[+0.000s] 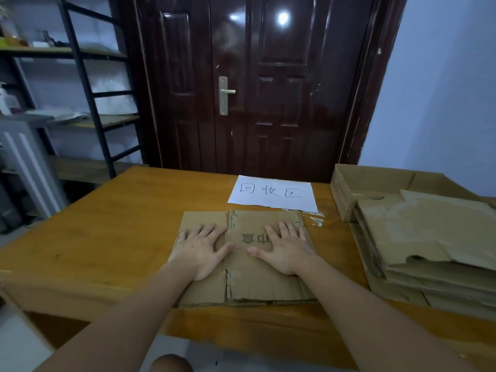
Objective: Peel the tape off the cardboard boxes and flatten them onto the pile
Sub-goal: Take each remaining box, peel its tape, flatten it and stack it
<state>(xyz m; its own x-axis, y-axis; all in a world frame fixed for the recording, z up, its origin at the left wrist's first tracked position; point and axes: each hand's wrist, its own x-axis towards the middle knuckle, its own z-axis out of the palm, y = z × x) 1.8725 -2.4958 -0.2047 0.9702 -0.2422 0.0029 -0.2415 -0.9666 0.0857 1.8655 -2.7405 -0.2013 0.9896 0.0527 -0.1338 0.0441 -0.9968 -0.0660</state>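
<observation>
A flattened brown cardboard box (257, 283) lies on the wooden table (107, 224) in front of me, printed characters facing up. My left hand (200, 249) presses flat on its left part, fingers straight and spread. My right hand (287, 248) presses flat on its right part the same way. A scrap of peeled clear tape (316, 220) lies just past the box's far right corner. On the right stands a stack of flattened cardboard (429, 245), with an open box (370, 181) behind it.
A white paper sheet (272, 193) with handwritten characters lies beyond the flattened box. A dark double door (249, 84) stands behind the table. Metal shelving (88, 84) with clutter is at the left. The table's near edge runs below my forearms.
</observation>
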